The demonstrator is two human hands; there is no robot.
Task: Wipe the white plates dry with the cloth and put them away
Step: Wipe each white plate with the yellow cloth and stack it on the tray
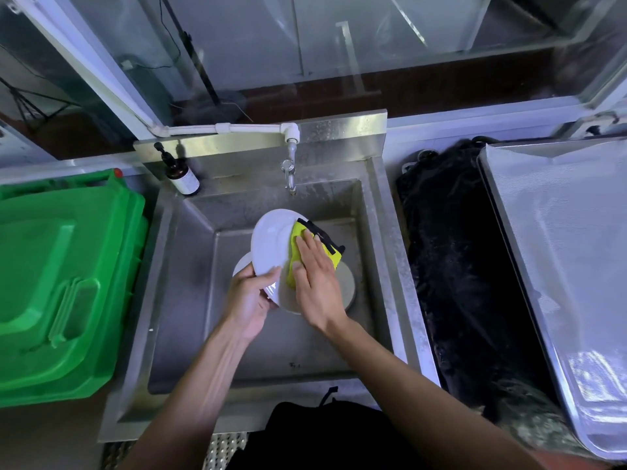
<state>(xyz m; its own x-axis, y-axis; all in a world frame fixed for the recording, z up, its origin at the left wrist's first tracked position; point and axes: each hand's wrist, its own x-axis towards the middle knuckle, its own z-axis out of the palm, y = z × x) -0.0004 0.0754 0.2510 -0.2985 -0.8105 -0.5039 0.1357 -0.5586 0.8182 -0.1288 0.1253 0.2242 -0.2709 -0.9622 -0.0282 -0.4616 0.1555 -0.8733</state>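
steel sink (pixel 190 300), green bin (pixel 61 283), glass panels (pixel 373 39)

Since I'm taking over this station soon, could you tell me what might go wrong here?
The left hand grips the tilted plate only at its lower rim, so the right hand pressing the cloth could lever it loose. It might then drop onto the plates lying in the sink and chip.

- Sink (pixel 373 232): dull, water-spotted stainless steel.
- Plate (pixel 271 239): smooth, glossy white ceramic.
- Cloth (pixel 296 239): soft yellow fabric, black trim.
- Bin (pixel 61 276): shiny green plastic.
- Tray (pixel 559 252): brushed metal.
- Bottle (pixel 183 178): brown, glossy, paper label.
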